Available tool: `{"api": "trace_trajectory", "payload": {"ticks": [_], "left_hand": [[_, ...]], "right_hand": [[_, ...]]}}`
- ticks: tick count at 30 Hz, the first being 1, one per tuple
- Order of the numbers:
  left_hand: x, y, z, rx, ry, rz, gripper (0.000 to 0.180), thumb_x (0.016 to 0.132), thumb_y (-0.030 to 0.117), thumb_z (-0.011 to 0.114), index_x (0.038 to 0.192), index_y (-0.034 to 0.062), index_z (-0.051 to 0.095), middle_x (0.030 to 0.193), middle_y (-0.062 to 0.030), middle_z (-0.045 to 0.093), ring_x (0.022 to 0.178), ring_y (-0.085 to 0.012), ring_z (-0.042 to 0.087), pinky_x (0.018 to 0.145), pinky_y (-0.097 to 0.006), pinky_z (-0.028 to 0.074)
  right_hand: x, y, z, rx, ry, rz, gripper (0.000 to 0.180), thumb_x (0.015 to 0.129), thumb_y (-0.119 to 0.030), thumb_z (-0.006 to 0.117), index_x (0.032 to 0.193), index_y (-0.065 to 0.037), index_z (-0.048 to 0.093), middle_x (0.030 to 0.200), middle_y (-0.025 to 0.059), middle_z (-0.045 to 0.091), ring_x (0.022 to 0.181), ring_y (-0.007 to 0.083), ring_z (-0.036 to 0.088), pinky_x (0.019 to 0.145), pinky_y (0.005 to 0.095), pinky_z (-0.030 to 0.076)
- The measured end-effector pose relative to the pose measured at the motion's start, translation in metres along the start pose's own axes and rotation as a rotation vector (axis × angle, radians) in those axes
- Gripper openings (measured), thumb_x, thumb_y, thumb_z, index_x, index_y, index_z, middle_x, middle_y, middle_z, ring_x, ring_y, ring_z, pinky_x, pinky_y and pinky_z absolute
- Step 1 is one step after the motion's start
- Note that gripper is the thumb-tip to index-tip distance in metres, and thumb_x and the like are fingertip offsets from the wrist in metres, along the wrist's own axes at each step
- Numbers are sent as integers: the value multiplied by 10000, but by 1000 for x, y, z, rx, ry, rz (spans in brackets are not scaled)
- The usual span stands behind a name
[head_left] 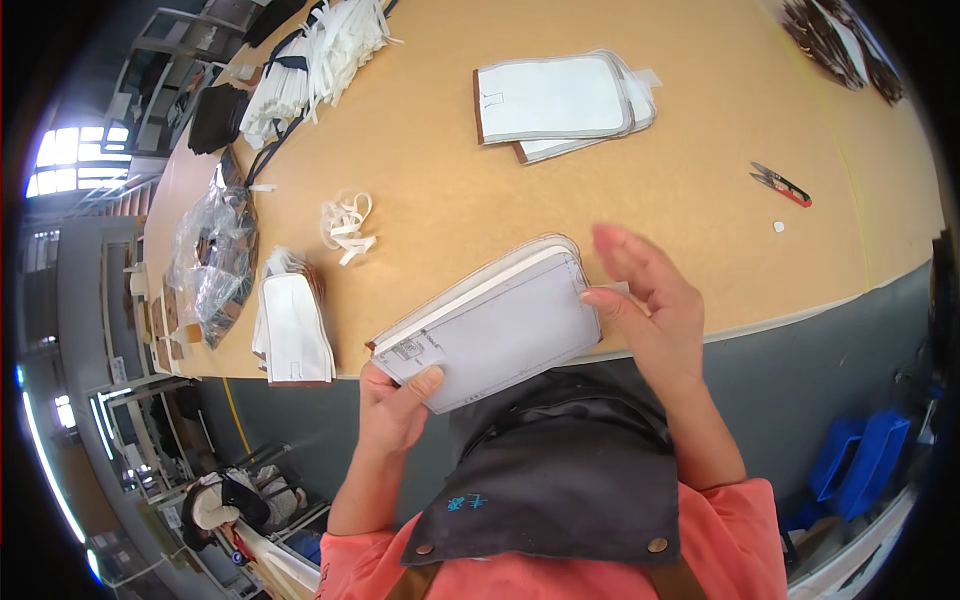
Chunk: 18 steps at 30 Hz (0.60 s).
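My left hand (398,402) grips the near left corner of a thick stack of white flat cut pieces (495,325), thumb on top, at the front edge of the tan table (470,200). My right hand (645,300) touches the stack's right end with its fingertips, the other fingers spread and lifted. The stack lies tilted, partly over the table edge. A dark apron (560,480) covers my front below it.
A second stack of white pieces with brown edges (560,100) lies farther back. Red-handled snips (781,184) rest at right. At left lie a smaller white stack (292,330), a plastic bag (212,255), loose white strips (347,225) and a strip pile (310,60). Blue bins (860,460) stand on the floor.
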<state>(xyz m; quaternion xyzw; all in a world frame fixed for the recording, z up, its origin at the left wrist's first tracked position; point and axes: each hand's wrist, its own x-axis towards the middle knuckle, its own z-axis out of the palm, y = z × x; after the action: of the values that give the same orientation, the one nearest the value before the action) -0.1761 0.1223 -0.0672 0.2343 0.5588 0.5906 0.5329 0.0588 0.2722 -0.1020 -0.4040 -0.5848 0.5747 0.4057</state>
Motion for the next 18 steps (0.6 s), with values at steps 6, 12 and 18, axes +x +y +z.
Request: {"api": "trace_trajectory", "payload": {"ticks": [6,12,18], "left_hand": [[9,58,-7,446,-253,-110,343,906,4,695,1242,-21,628,1155,-58,679,1041,-123,609,918,-297,488],[6,111,33,689,-432,-193,375,897,6,693,1262,-16,613,1133,-59,694,1027,-98,609,905,-282,497],[16,133,41,859,-635,-215,398,876,50,724,1252,-12,609,1116,-56,700,1030,-98,621,906,-265,503]], "right_hand": [[32,-62,-10,-485,-510,-374,772,766,-233,832,1439,-77,488,1532,139,432,1410,285,426,1110,388,391],[41,-96,25,-390,-1067,-51,613,843,-267,762,1372,-44,549,1229,165,668,1107,307,635,960,393,489],[25,-89,26,-97,-1084,278,429,869,-148,742,1260,-5,639,1119,96,716,984,145,650,892,310,507]]}}
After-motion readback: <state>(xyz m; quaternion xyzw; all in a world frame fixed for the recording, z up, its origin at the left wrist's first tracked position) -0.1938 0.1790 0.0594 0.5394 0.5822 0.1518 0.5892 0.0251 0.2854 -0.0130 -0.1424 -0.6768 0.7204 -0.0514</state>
